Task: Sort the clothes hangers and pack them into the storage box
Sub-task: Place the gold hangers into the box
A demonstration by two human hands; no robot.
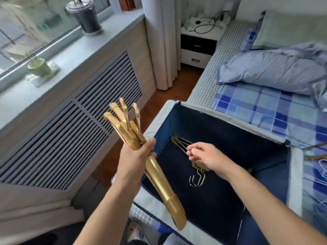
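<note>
While the left hand (136,156) grips a bunch of gold hangers (157,175) round its middle, ends fanning up twd the radiator cover (74,124), the bunch sits just outside the box's left wall. Right hand (207,157) is down inside the storage box (230,131), fingers loosely curled over a few gold hangers lying on the dark floor (182,144), w/ silver hooks (197,179) poking out below the wrist; can't tell if it's actually pinching one. Box stands btwn radiator and bed (256,106). More hangers (320,167) lie on the bed at right. Further back: blue pillow (272,71), nightstand (198,48), pots on the windowsill (58,55).
</note>
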